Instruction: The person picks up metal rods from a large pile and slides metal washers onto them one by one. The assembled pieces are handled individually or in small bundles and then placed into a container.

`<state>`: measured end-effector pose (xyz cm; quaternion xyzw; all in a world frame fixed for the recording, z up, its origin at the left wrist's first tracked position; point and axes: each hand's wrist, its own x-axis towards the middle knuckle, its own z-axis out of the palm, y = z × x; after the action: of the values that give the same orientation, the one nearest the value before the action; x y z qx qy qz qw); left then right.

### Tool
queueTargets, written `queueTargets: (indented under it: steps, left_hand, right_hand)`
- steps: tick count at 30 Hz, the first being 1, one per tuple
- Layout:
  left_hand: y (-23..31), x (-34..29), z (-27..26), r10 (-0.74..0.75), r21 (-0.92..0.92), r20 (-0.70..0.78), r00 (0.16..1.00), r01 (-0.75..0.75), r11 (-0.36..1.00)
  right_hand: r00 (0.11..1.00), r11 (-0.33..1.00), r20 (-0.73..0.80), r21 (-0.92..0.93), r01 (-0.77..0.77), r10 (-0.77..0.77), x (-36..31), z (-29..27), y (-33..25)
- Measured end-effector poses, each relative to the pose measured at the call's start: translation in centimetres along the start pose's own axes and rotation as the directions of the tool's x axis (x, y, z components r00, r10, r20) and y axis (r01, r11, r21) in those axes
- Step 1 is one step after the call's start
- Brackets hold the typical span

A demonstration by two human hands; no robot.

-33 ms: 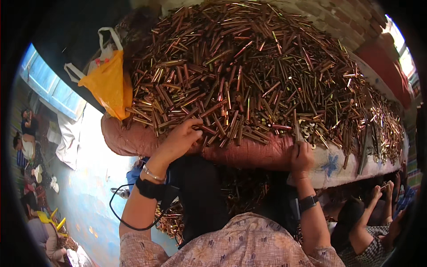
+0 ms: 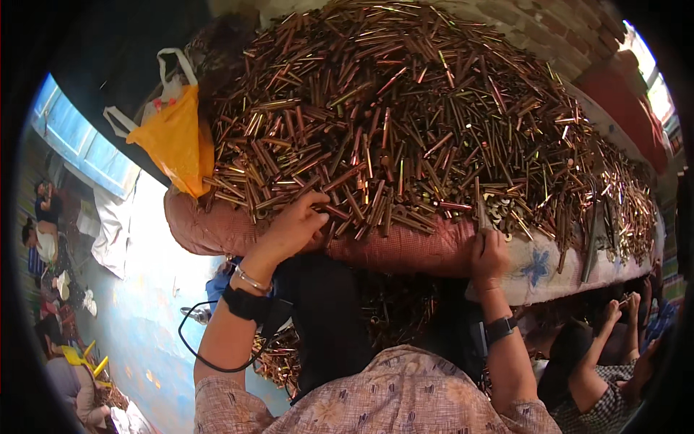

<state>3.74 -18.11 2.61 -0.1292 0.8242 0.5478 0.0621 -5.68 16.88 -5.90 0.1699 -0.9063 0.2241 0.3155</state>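
Observation:
A large heap of thin, shiny brown and copper-coloured metal rods (image 2: 376,130) lies in front of me. My left hand (image 2: 293,226) is at its near edge, fingers curled together by a reddish rod. What lies between the fingertips is too small to make out. Further right, my right hand (image 2: 491,254) is closed around the lower end of a slim, flat-looking metal piece (image 2: 478,202) that points up toward the heap. Small pale, curved metal pieces (image 2: 499,210) lie just beside it.
A rolled pink cloth (image 2: 405,249) and a white cloth with a blue flower (image 2: 531,286) edge the heap. An orange plastic bag (image 2: 177,141) stands at the left. Another person's hands (image 2: 622,307) are at lower right. More rods lie below, by my legs.

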Motion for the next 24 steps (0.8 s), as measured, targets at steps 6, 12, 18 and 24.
queueTargets:
  steps: [6,12,18,24]
  left_hand:
    - [0.3,0.9,0.4,-0.119,-0.176,-0.09,0.989,0.102,0.979]
    - [6.7,0.0,3.0,0.036,-0.17,0.054,0.998,-0.026,0.985]
    - [9.9,1.4,8.9,0.14,0.148,0.31,0.94,-0.193,0.97]
    - [9.6,4.1,11.1,0.201,0.122,0.341,0.918,-0.255,0.959]
  right_hand:
    - [1.0,1.0,0.008,0.016,-0.011,0.011,0.2,-0.5,-0.3]
    - [0.952,0.861,0.244,0.427,-0.277,0.185,1.7,-2.8,-4.6]
    - [0.794,0.43,0.608,0.723,-0.541,-0.023,4.6,-4.4,-9.8]
    - [0.8,0.714,0.598,0.581,-0.391,-0.049,5.2,-3.8,-5.9]
